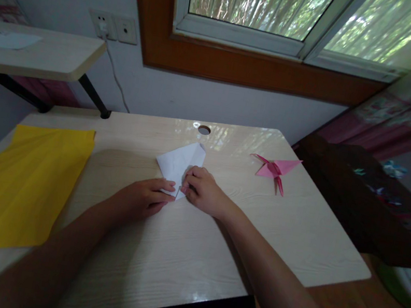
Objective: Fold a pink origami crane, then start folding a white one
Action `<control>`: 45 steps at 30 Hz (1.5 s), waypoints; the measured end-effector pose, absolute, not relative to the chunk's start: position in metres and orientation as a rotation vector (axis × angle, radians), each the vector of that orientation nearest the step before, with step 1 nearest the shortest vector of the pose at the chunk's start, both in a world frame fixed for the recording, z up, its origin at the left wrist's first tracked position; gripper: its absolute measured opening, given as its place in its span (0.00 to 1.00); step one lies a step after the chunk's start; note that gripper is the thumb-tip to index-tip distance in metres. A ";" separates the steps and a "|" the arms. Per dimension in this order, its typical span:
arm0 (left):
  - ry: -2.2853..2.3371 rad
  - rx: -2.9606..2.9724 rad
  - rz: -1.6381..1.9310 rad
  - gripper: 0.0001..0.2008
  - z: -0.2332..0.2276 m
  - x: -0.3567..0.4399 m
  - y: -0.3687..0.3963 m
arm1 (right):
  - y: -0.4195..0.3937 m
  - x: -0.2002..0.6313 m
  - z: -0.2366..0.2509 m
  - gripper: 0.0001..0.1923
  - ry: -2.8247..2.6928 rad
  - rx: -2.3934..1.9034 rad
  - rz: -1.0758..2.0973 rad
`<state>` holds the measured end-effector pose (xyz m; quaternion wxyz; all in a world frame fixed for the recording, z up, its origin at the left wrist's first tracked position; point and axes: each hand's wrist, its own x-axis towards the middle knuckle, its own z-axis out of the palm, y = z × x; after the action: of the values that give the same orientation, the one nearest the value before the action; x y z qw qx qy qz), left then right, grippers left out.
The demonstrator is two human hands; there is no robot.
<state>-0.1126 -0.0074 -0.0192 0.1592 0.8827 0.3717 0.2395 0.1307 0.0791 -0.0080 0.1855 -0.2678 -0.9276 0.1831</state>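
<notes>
Pressing down on a folded white paper (179, 164), both hands meet near the middle of the pale wood-grain bench (180, 255), forearms reaching in from the near edge and angling toward each other. The left hand (146, 198) lies low and flat, its fingers (167, 187) stretched onto the paper's near corner, pinning it rather than clenched around it. The right hand (203, 189) is curled, knuckles raised, its fingers (186, 188) bent inward and pinching the paper's near edge just beside the left fingertips. The paper is a crisp kite-like shape with sharp creases, lying flat with its far point toward a round hole (204, 129) in the bench. To the left lies a large matte yellow sheet (23, 181), flat and faintly creased. To the right, well apart, rests a pink folded paper crane (276, 169) with thin pointed wings
</notes>
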 end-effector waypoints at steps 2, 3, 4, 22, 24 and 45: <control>1.061 2.520 0.688 0.15 -0.018 -0.112 -0.008 | 0.078 0.130 -0.008 0.04 -2.626 -0.797 0.475; 1.059 2.520 0.689 0.15 -0.017 -0.112 -0.008 | 0.078 0.129 -0.008 0.04 -2.633 -0.813 0.458; 1.055 2.521 0.690 0.15 -0.017 -0.111 -0.008 | 0.078 0.129 -0.008 0.04 -2.640 -0.825 0.445; 1.052 2.652 0.663 0.17 -0.015 -0.108 -0.010 | 0.076 0.127 -0.005 0.02 -2.616 -0.892 0.484; 1.057 2.655 0.657 0.17 -0.012 -0.107 -0.010 | 0.076 0.126 -0.005 0.02 -2.612 -0.889 0.485; 1.069 2.711 0.680 0.15 -0.006 -0.103 -0.011 | 0.079 0.129 -0.005 0.01 -2.599 -0.858 0.537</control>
<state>-0.1029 -0.0106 -0.0057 0.0747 0.9034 0.3562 0.2267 0.1288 0.0787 -0.0046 0.1752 -0.3029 -0.9174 0.1894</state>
